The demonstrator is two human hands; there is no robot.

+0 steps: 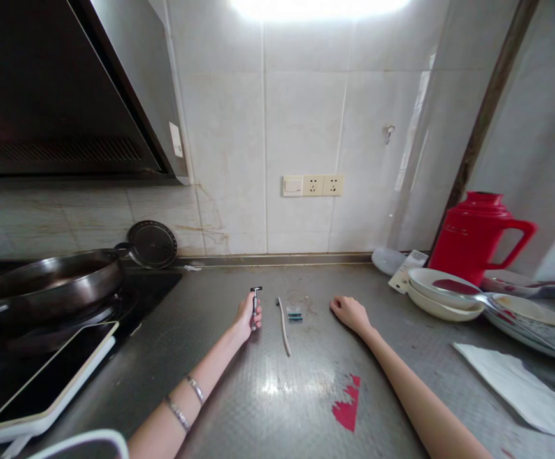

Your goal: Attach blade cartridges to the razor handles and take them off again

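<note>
My left hand (247, 312) is closed around the handle of a small T-shaped razor (255, 306), with its dark head pointing up. Just right of it, a thin, pale, slightly curved stick (283, 328) with a dark tip at its far end lies on the metal counter (239, 408). Beside the stick is a small clear and teal piece (295, 314), too small to name. My right hand (350, 312) rests on the counter to the right of these, its fingers curled in. Nothing shows in it, and its palm side is hidden.
On the left, a pan (57, 280) sits on the black stove and a phone (55, 379) lies nearer me. A red thermos jug (471, 239), stacked bowls (442, 306) and a white paper napkin (516, 386) stand right. A torn red patch (347, 408) marks the counter.
</note>
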